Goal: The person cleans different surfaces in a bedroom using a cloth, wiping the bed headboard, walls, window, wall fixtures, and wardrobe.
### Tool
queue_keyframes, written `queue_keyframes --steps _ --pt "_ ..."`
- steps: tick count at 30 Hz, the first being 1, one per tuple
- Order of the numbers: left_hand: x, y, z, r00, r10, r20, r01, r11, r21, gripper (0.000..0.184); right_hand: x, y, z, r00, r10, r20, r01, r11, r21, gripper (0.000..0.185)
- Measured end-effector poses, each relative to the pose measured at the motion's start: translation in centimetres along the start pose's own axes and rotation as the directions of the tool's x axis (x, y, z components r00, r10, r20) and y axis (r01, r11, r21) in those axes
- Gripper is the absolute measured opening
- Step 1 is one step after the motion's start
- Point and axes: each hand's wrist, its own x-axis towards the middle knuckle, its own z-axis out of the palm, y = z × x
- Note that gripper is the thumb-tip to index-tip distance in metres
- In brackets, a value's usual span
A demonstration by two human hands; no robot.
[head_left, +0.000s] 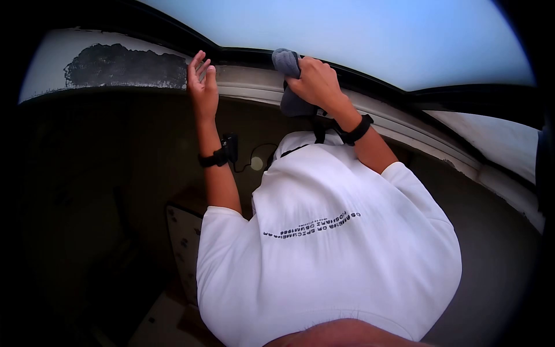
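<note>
My right hand (318,82) is wrapped round a bunched grey cloth (286,62), which sticks out past the fingers on the left and hangs below the hand. It is at the dark window frame (248,56), over the pale sill (245,81). My left hand (202,87) is raised near the left part of the sill, its fingers apart and nothing in it. Whether its fingertips touch the frame I cannot tell. Both wrists wear black straps, and a small dark device (229,148) sits on the left one.
Beyond the frame is a large bluish pane (370,40). A rough dark grey patch (124,66) marks the pale wall on the left. A thin black cable (251,156) hangs near my waist. Below on the left stands pale furniture with a dark edge (182,248) in shadow.
</note>
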Motion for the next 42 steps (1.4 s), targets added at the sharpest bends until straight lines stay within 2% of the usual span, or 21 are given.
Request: queue_keyframes --steps 1,3,7,9,10,12,13,15,16,21,22,23,25,26,27,30,34,36,40,42 --pt "0.3 0.3 0.3 1.0 0.007 -0.004 -0.007 1.0 0.003 0.041 0.2 -0.1 -0.1 1.0 -0.007 -0.005 0.007 1.0 0.003 0.031" --pt "0.8 0.3 0.8 0.993 0.117 -0.013 -0.114 0.985 0.132 0.048 0.1 -0.3 -0.3 1.0 0.0 0.031 0.001 1.0 -0.022 0.033" --pt "1.5 0.3 1.1 0.992 0.122 0.014 -0.122 0.959 0.256 0.059 -1.1 0.1 -1.7 0.999 0.014 0.031 -0.013 0.999 -0.038 0.032" --pt "1.8 -0.4 1.1 0.972 0.234 0.023 -0.222 0.88 0.419 0.064 -1.3 0.2 -2.4 0.995 0.075 0.065 -0.07 0.994 -0.084 0.03" --pt "1.8 -0.4 1.0 0.972 0.233 0.017 -0.219 0.88 0.421 0.064 -1.2 0.2 -2.2 0.995 0.071 0.068 -0.065 0.994 -0.085 0.03" --pt "1.7 -0.3 1.2 0.954 0.298 0.041 -0.272 0.794 0.543 0.063 -0.9 0.2 -1.6 0.999 0.004 0.047 0.001 0.994 -0.111 0.029" --pt "1.8 0.2 1.2 0.953 0.3 0.036 -0.27 0.793 0.545 0.063 -0.6 0.1 -1.1 0.999 -0.002 0.047 0.007 0.994 -0.112 0.029" --pt "1.8 2.2 1.0 0.982 0.164 0.092 -0.188 0.852 0.489 0.061 0.2 -0.7 0.1 0.998 -0.064 0.028 0.067 0.99 -0.126 0.029" --pt "1.7 2.6 0.9 0.982 0.173 0.077 -0.188 0.85 0.493 0.061 0.8 -1.1 0.9 0.994 -0.11 0.029 0.113 0.982 -0.152 0.031" --pt "2.4 4.8 0.4 0.983 0.057 0.176 -0.165 0.702 0.692 0.055 4.4 -4.9 4.8 0.967 -0.248 0.056 0.254 0.945 -0.205 0.034" --pt "2.6 4.2 0.2 0.981 0.127 0.144 -0.192 0.701 0.687 0.047 5.0 -5.6 5.7 0.95 -0.312 0.012 0.308 0.929 -0.206 0.035" --pt "2.4 4.9 -0.3 0.982 0.118 0.145 -0.186 0.697 0.693 0.047 5.4 -6.4 6.8 0.928 -0.372 -0.032 0.358 0.911 -0.205 0.035" --pt "3.0 6.9 -1.1 0.984 0.094 0.153 -0.172 0.728 0.664 0.037 6.6 -7.9 9.0 0.924 -0.381 -0.027 0.369 0.909 -0.195 0.037" --pt "3.1 8.1 -1.2 0.992 0.102 0.075 -0.126 0.783 0.608 0.028 7.0 -8.3 9.6 0.921 -0.388 -0.021 0.377 0.906 -0.195 0.039" --pt "3.4 8.8 -1.4 0.992 0.1 0.078 -0.126 0.786 0.606 0.028 6.9 -8.4 10.2 0.923 -0.384 -0.02 0.373 0.907 -0.197 0.039" --pt "5.0 10.0 -2.0 0.968 0.249 -0.035 -0.162 0.724 0.671 0.024 6.6 -8.5 10.1 0.925 -0.374 -0.065 0.357 0.916 -0.183 0.031" --pt "6.2 10.1 -2.3 0.994 0.106 0.02 -0.094 0.765 0.637 0.027 6.9 -7.6 8.8 0.927 -0.375 0.0 0.371 0.917 -0.149 0.029" --pt "7.1 9.2 -1.9 0.999 0.027 0.028 -0.039 0.74 0.671 0.031 6.5 -6.8 8.4 0.941 -0.337 0.039 0.338 0.923 -0.181 0.029" --pt "9.1 4.3 -4.2 1.0 0.023 -0.016 -0.008 0.797 0.603 0.034 5.0 -5.5 8.0 0.976 -0.207 0.065 0.217 0.944 -0.25 0.03" --pt "9.4 2.6 -4.7 1.0 -0.027 0.0 0.022 0.821 0.571 0.033 3.2 -4.1 6.4 0.986 -0.152 0.07 0.166 0.935 -0.312 0.032"
